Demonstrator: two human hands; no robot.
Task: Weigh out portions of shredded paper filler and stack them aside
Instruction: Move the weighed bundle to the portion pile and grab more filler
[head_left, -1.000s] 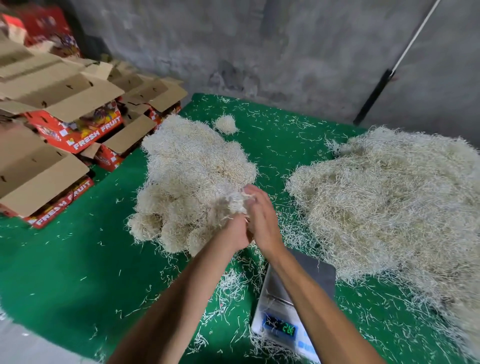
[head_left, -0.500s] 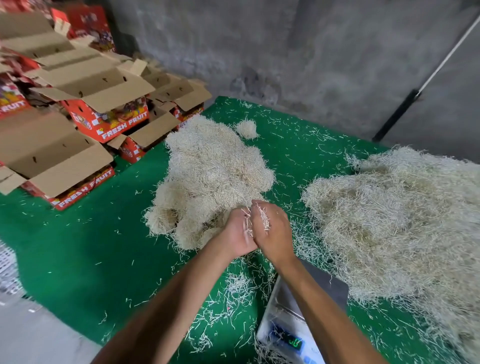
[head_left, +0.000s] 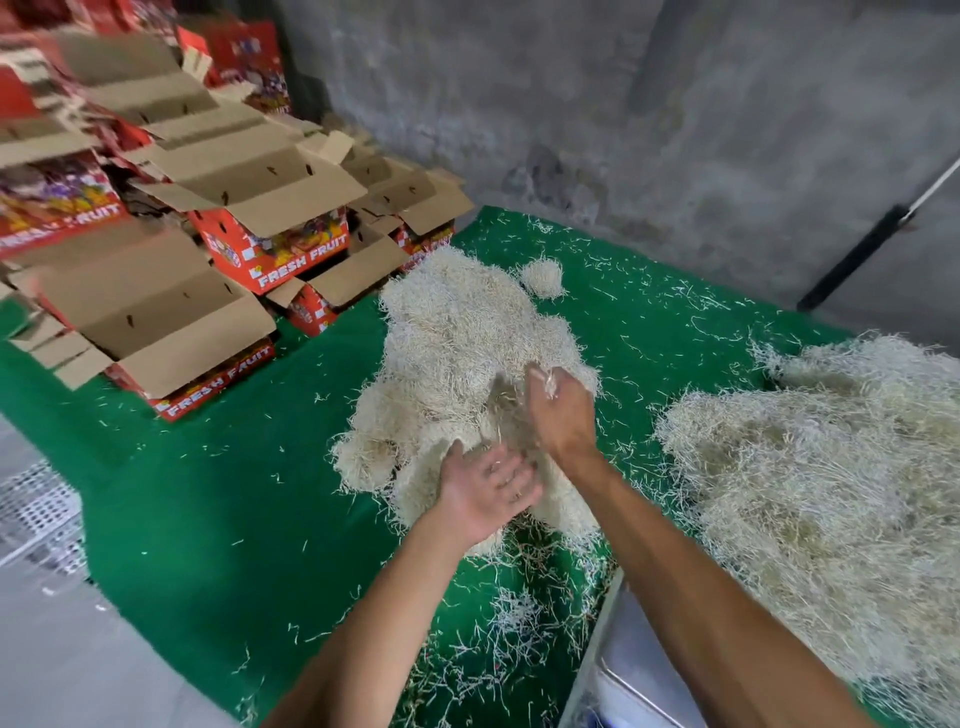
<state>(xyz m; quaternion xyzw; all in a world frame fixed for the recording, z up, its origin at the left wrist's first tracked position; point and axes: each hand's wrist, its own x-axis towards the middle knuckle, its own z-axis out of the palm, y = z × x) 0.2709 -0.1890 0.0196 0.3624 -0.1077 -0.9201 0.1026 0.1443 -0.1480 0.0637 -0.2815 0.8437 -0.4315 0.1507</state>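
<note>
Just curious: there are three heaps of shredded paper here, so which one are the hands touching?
The middle pile: both hands are on it. The big right heap and small far clump lie apart.

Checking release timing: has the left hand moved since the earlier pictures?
Yes. The left hand has dropped back from the right hand, toward the near edge of the pale heap of shredded paper portions.

The stack of weighed portions (head_left: 467, 353) is a tall heap of pale cream shredded paper, made of rounded clumps, on the green cloth left of centre. The bigger loose heap (head_left: 810, 499) lies apart at the right, flatter and messier. One small round clump (head_left: 542, 277) sits just behind the stack.
</note>
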